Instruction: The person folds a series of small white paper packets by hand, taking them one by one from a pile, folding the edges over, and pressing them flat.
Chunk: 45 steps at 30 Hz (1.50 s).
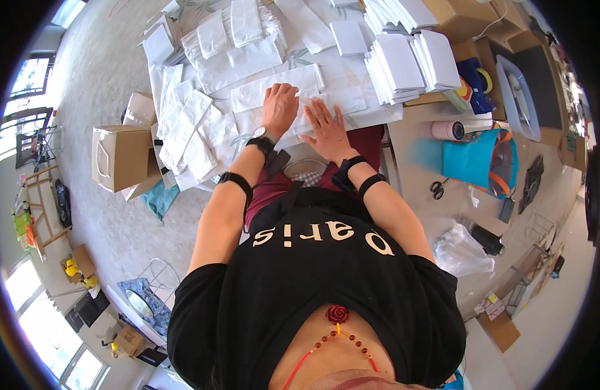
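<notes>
Both hands lie flat with fingers spread, gripping nothing: the left hand and the right hand press on a white paper bag lying flat on the counter. Stacks of folded white bags stand just beyond to the right, a brown cardboard box on the floor at left.

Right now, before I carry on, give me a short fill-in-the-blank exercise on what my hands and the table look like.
1. Both hands lie flat on a sheet of ____ paper on the table.
2. The left hand has a ____ on its wrist.
3. The scissors lie to the person's ____.
4. The box on the floor at the person's left is made of ____.

Missing words: white; watch; right; cardboard
</notes>
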Each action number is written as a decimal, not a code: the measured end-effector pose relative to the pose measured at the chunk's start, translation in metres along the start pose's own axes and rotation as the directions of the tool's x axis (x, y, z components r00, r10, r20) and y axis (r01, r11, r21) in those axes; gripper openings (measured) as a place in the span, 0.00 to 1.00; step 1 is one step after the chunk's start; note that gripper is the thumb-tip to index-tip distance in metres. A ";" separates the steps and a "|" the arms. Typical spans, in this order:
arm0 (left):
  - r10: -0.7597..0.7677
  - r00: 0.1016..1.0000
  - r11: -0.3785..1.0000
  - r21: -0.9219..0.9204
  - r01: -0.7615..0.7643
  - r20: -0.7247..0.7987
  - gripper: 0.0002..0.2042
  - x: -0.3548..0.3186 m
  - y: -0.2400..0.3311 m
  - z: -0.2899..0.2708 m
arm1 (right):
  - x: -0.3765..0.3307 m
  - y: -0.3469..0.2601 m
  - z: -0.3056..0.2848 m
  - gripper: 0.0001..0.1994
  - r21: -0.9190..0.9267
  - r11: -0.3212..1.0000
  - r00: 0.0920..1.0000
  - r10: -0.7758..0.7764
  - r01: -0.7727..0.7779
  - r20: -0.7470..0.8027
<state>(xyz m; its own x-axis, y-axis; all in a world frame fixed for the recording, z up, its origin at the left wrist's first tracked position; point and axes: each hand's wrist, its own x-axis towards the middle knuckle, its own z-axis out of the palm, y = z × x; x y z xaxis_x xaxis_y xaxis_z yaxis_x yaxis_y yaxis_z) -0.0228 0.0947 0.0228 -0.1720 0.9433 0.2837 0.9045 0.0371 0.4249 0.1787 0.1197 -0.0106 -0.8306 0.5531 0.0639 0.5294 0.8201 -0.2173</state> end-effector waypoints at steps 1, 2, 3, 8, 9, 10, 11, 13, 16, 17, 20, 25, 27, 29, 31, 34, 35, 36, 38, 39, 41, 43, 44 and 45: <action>0.047 0.999 0.998 0.038 -0.045 -0.027 0.07 0.008 -0.002 0.006 | 0.001 0.001 0.000 0.42 0.010 1.000 1.000 -0.005 0.005 -0.006; 0.049 0.998 0.995 0.086 -0.051 0.026 0.06 0.014 -0.004 0.010 | 0.001 0.001 -0.001 0.42 0.017 1.000 1.000 -0.009 0.009 -0.009; 0.052 0.995 0.989 0.132 -0.062 0.082 0.05 0.019 -0.005 0.014 | 0.001 0.001 -0.001 0.42 0.025 1.000 1.000 -0.007 0.007 -0.012; 0.106 0.987 0.962 0.237 -0.132 0.121 0.04 0.029 -0.007 0.025 | -0.001 0.002 -0.001 0.42 0.037 0.999 1.000 -0.010 0.011 -0.029; 0.103 0.988 0.965 0.228 -0.127 0.113 0.04 0.030 -0.007 0.026 | 0.000 0.002 -0.001 0.42 0.037 0.999 0.999 -0.011 0.012 -0.032; 0.101 0.989 0.968 0.219 -0.121 0.104 0.04 0.031 -0.008 0.026 | 0.000 0.003 -0.001 0.42 0.036 0.999 0.999 -0.012 0.013 -0.035; 0.077 0.994 0.977 0.192 -0.091 0.080 0.04 0.031 -0.008 0.027 | 0.000 0.003 -0.001 0.42 0.037 0.999 0.999 -0.012 0.013 -0.033; 0.026 0.999 0.990 0.137 -0.030 0.033 0.05 0.032 -0.010 0.029 | -0.001 0.001 -0.002 0.42 0.039 0.999 0.999 -0.014 0.015 -0.030; -0.073 0.997 0.997 0.025 0.072 0.031 0.06 0.032 -0.014 0.030 | 0.000 0.001 -0.004 0.42 0.027 1.000 1.000 -0.014 0.015 -0.019; -0.116 0.993 0.993 -0.034 0.117 0.034 0.07 0.032 -0.015 0.030 | 0.000 0.001 -0.005 0.42 0.028 1.000 1.000 -0.012 0.013 -0.013; -0.242 0.969 0.946 -0.209 0.246 0.044 0.09 0.032 -0.024 0.032 | 0.000 0.000 -0.006 0.42 0.028 1.000 1.000 -0.011 0.011 -0.001; -0.402 0.914 0.810 -0.446 0.381 0.051 0.10 0.031 -0.043 0.027 | 0.002 -0.001 -0.009 0.42 0.026 1.000 1.000 -0.008 0.007 0.021; -0.445 0.892 0.770 -0.477 0.424 0.075 0.09 0.030 -0.047 0.022 | 0.002 0.000 -0.010 0.41 0.016 1.000 1.000 -0.005 0.004 0.031; -0.484 0.871 0.721 -0.524 0.453 0.088 0.09 0.030 -0.049 0.016 | 0.003 0.000 -0.009 0.41 0.001 1.000 0.999 -0.001 0.001 0.042; -0.522 0.848 0.661 -0.586 0.469 0.090 0.09 0.028 -0.053 0.013 | 0.003 -0.001 -0.009 0.41 -0.017 1.000 0.999 0.002 -0.001 0.054; -0.581 0.794 0.480 -0.713 0.510 0.177 0.10 0.023 -0.059 0.002 | 0.004 0.001 -0.009 0.38 -0.044 0.999 1.000 -0.016 0.017 0.008; -0.585 0.783 0.399 -0.765 0.505 0.211 0.11 0.018 -0.061 -0.002 | 0.004 0.002 -0.009 0.36 -0.047 0.999 1.000 -0.020 0.019 -0.017; -0.592 0.780 0.338 -0.817 0.468 0.202 0.10 0.011 -0.065 -0.005 | 0.006 -0.001 -0.012 0.34 -0.047 0.999 0.999 -0.028 0.026 -0.043; -0.609 0.772 0.210 -0.901 0.379 0.183 0.10 -0.002 -0.075 -0.013 | 0.013 -0.005 -0.017 0.29 0.011 0.999 0.992 -0.041 0.042 -0.115; -0.597 0.776 0.150 -0.922 0.358 0.204 0.09 -0.006 -0.074 -0.021 | 0.019 -0.009 -0.025 0.26 0.069 0.996 0.986 -0.036 0.048 -0.161; -0.601 0.782 0.090 -0.957 0.274 0.168 0.08 -0.017 -0.073 -0.032 | 0.036 -0.022 -0.040 0.21 0.270 0.958 0.961 -0.022 0.099 -0.276; -0.588 0.797 0.057 -0.976 0.210 0.137 0.07 -0.026 -0.068 -0.040 | 0.061 -0.037 -0.055 0.17 0.522 0.833 0.915 0.048 0.185 -0.401; -0.585 0.801 0.078 -0.973 0.216 0.130 0.07 -0.031 -0.064 -0.042 | 0.070 -0.047 -0.064 0.16 0.632 0.760 0.926 0.114 0.151 -0.359; -0.585 0.803 0.105 -0.971 0.215 0.115 0.07 -0.038 -0.064 -0.045 | 0.081 -0.061 -0.078 0.15 0.730 0.672 0.935 0.167 0.123 -0.312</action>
<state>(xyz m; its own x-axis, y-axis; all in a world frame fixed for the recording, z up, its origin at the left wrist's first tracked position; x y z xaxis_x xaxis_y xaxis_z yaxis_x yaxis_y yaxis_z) -0.0913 0.0419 0.0235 -0.6223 0.7736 -0.1193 -0.3207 -0.1130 0.9404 0.0930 0.1262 0.0835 -0.6343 0.7003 0.3274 0.1276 0.5125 -0.8492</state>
